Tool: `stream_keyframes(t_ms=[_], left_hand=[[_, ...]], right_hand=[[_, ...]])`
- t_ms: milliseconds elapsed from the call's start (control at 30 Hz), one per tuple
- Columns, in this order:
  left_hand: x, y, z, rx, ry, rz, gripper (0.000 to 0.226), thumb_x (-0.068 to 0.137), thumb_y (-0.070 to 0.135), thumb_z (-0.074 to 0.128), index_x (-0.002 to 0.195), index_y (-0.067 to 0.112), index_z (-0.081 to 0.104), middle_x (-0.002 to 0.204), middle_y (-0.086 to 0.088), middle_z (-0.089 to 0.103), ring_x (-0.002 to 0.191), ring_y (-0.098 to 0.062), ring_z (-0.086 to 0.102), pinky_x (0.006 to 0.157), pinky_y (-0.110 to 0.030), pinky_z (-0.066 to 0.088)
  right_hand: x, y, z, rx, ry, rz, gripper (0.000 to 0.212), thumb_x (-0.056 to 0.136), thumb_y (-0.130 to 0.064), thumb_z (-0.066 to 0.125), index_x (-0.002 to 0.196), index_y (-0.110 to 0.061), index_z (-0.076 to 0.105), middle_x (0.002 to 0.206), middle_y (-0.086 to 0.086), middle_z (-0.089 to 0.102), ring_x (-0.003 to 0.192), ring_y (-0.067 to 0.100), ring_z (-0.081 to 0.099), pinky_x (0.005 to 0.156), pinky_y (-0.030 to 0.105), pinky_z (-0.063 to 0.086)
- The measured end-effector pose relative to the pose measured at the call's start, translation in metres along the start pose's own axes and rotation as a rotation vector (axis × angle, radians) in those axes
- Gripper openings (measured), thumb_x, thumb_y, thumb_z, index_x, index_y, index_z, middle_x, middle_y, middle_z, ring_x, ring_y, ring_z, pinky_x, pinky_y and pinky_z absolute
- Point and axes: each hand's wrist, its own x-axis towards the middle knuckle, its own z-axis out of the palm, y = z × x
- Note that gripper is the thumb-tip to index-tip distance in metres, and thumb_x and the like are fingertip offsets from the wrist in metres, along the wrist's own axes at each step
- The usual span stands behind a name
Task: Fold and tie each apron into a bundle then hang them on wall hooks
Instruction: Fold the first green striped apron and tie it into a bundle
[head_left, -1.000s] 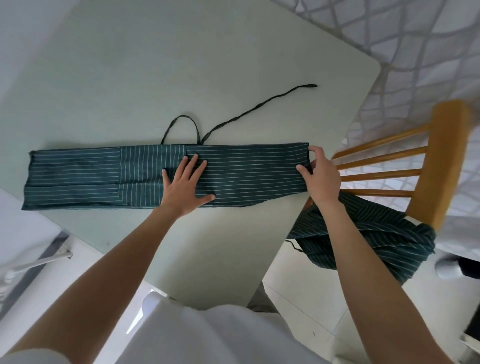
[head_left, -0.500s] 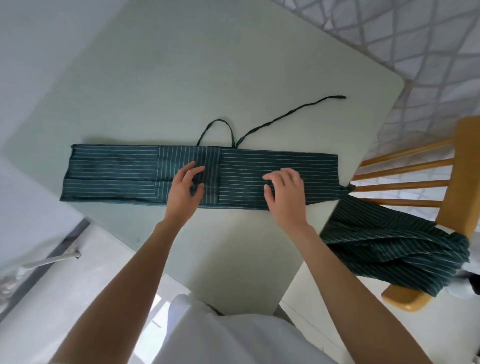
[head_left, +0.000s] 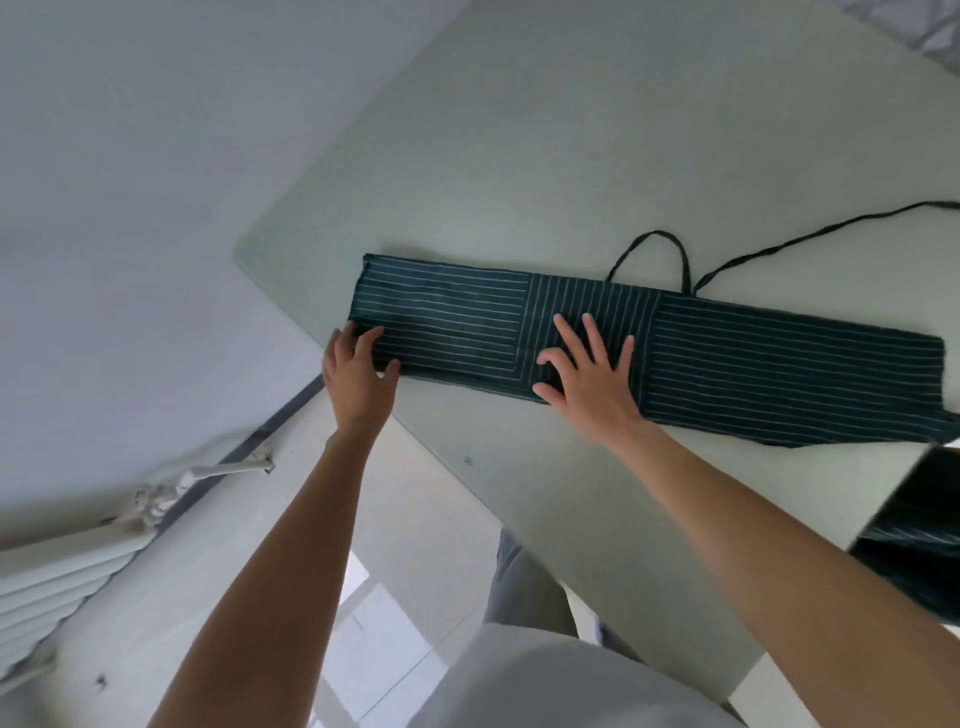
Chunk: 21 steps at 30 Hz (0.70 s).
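A dark green striped apron (head_left: 727, 358) lies folded into a long narrow strip across the pale green table (head_left: 519, 156). Its neck loop (head_left: 649, 241) and a long tie strap (head_left: 831, 228) trail off the far edge. My left hand (head_left: 358, 369) is at the strip's near-left corner, with curled fingers over the cloth and the thumb along the near edge. My right hand (head_left: 587, 369) presses flat on the middle of the strip, fingers spread. A second striped apron (head_left: 924, 525) shows blurred at the right edge, below the table.
The table's left corner (head_left: 239, 249) lies close to my left hand. A white radiator (head_left: 57, 577) and a pipe run along the wall at lower left. Tiled floor shows below the near table edge.
My left hand slid from the strip's middle to its left end. My right hand moved from the right part to the middle and flattened. The view swung left, so the chair left the frame.
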Motion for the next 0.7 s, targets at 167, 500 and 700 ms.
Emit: stream_keyframes(t_ms=[167, 500, 700], left_hand=[[0.003, -0.015, -0.010, 0.108, -0.093, -0.055, 0.072, 0.082, 0.046, 0.066, 0.142, 0.029, 0.032, 0.150, -0.010, 0.022, 0.137, -0.031, 0.021, 0.108, -0.056, 0.015], [-0.013, 0.012, -0.042, -0.221, -0.077, -0.219, 0.045, 0.088, 0.022, 0.063, 0.128, 0.008, 0.050, 0.118, -0.011, 0.063, 0.104, -0.024, 0.060, 0.082, -0.026, 0.042], [-0.061, 0.112, -0.068, -0.785, 0.140, -0.121, 0.009, 0.086, 0.022, 0.065, 0.089, 0.013, 0.063, 0.079, 0.010, 0.065, 0.070, -0.001, 0.061, 0.075, -0.029, 0.054]], right_hand=[[-0.038, 0.018, 0.017, 0.024, 0.035, 0.135, 0.074, 0.085, -0.068, 0.024, 0.146, -0.025, 0.025, 0.159, 0.005, -0.001, 0.145, 0.024, -0.010, 0.115, 0.049, -0.009], [-0.073, 0.027, 0.018, -0.057, 0.136, 0.147, 0.050, 0.093, -0.048, 0.036, 0.141, -0.033, 0.039, 0.153, 0.007, 0.028, 0.142, 0.035, 0.015, 0.114, 0.056, 0.008], [-0.070, 0.023, 0.000, 0.018, 0.169, 0.111, 0.041, 0.091, -0.038, 0.053, 0.131, -0.026, 0.055, 0.122, 0.007, 0.058, 0.110, 0.030, 0.052, 0.092, 0.045, 0.043]])
